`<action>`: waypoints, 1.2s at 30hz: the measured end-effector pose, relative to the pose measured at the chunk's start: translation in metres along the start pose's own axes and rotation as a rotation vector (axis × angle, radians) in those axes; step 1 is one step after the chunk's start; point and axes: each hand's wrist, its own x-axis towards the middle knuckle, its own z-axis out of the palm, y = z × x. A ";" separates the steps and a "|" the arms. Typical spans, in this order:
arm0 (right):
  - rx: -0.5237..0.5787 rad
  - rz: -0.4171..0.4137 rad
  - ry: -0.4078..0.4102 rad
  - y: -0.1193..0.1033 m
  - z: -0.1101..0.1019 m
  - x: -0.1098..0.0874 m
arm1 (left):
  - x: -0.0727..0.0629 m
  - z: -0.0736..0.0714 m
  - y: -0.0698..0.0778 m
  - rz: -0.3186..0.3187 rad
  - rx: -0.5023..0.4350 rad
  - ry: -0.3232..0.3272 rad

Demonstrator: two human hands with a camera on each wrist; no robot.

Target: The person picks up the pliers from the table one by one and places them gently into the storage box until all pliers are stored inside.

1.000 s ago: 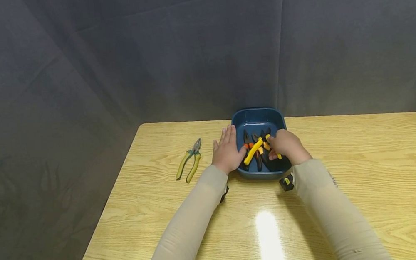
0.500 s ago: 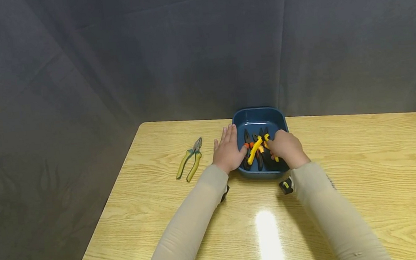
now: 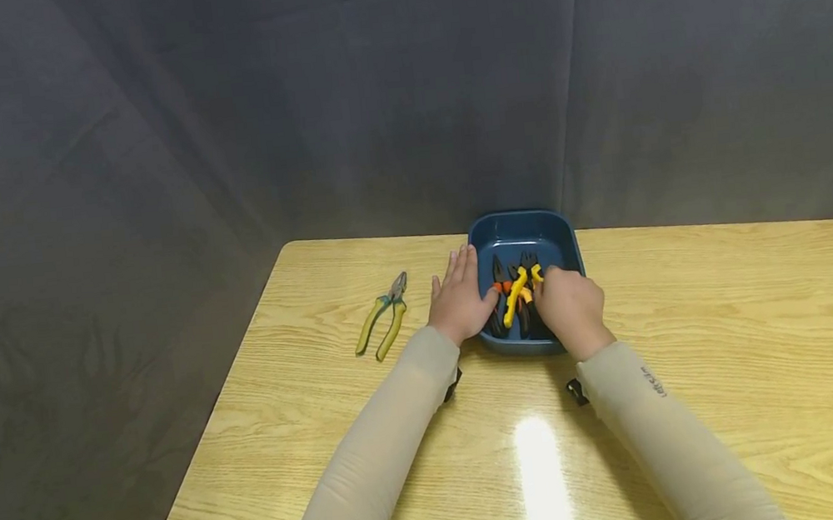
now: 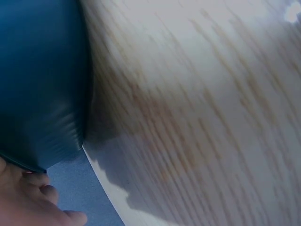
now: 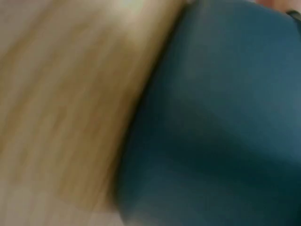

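Note:
Inside the blue tub, my right hand grips yellow-handled pliers, with the fingers round the right-hand handle and hiding most of it. Beneath and beside them lie several other pliers, among them a pair with orange-and-black handles. My left hand rests against the tub's left rim with fingers straight and thumb over the edge. In the left wrist view that hand shows at the lower left, by the tub wall. The right wrist view is blurred and mostly filled by the tub wall.
Pliers with yellow-green handles lie spread on the wooden table, left of my left hand. A grey curtain hangs right behind the table's back edge, close to the tub.
The right hand has turned and shifted over the yellow pliers, whose left handle now stands steeper and nearer the right one. The left hand stays at the rim.

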 end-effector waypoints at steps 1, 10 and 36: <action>0.001 -0.010 0.025 0.000 0.001 -0.001 | 0.000 0.000 0.000 -0.002 0.000 -0.001; -0.001 -0.046 0.130 0.000 0.009 -0.004 | 0.000 -0.002 0.001 0.003 -0.006 -0.004; 0.013 -0.093 0.190 -0.004 0.011 -0.012 | 0.001 0.001 0.001 0.000 -0.016 0.008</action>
